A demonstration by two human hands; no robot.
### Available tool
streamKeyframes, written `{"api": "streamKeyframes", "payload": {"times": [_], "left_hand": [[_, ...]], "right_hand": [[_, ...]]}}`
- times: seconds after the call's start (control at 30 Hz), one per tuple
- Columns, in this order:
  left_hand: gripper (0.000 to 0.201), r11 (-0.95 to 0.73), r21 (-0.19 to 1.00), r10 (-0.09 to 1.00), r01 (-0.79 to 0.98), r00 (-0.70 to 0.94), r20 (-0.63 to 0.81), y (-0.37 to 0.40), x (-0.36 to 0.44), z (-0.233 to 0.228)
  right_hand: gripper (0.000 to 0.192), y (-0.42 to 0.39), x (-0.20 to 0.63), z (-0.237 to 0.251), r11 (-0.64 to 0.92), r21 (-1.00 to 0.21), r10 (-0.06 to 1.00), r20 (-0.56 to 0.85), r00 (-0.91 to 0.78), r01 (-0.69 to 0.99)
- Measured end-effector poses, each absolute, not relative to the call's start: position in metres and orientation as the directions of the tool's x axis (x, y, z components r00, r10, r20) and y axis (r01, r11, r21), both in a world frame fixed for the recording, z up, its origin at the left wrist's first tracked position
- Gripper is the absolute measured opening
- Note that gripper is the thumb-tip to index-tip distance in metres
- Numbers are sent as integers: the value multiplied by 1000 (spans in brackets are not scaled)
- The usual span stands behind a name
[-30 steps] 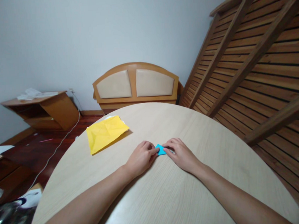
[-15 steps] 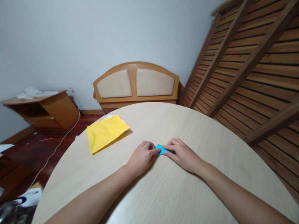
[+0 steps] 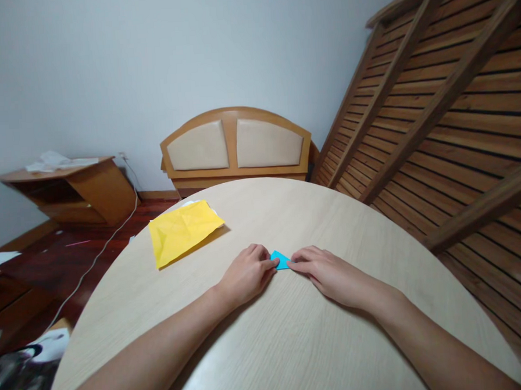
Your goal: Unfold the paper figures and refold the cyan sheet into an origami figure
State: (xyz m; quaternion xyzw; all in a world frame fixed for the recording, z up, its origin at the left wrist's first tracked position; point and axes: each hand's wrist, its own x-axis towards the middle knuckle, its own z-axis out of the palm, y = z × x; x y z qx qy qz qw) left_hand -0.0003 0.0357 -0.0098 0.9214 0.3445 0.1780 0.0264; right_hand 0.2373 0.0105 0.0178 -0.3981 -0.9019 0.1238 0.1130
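We had the folded blue paper [image 3: 281, 259] pinned flat on the table [image 3: 294, 333] btwn both hands, left hand [image 3: 247, 274] and right hand [image 3: 330, 273] equally near. Fingertips pressed its opposite ends; its long axis ran left-right w/ a yellow sheet [image 3: 182, 237] well apart.

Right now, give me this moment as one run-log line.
left hand: pressing blue paper | right hand: pressing it too | paper: flat on table | yellow sheet: untouched

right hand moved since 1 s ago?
Yes. The right hand has slid toward the person's right, away from the yellow paper. More of the blue paper now shows, and its fingers touch that paper's right tip.
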Motion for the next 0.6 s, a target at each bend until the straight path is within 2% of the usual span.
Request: {"api": "streamKeyframes", "payload": {"times": [0.13, 0.27, 0.43, 0.6], "left_hand": [[26, -749, 201, 660, 632, 682, 316, 34, 0, -9], [25, -741, 246, 670, 624, 668, 324, 33, 0, -9], [22, -714, 318, 700, 624, 625, 345, 32, 1, -12], [22, -703, 338, 711, 626, 609, 352, 30, 2, -13]], "right_hand": [[41, 1, 226, 15, 624, -149, 782, 99, -616, 767], [54, -2, 220, 8, 624, -21, 778, 111, -618, 781], [58, -3, 218, 1, 616, -2, 780, 139, -610, 788], [55, -3, 215, 10, 614, -16, 787, 90, -611, 789]]}}
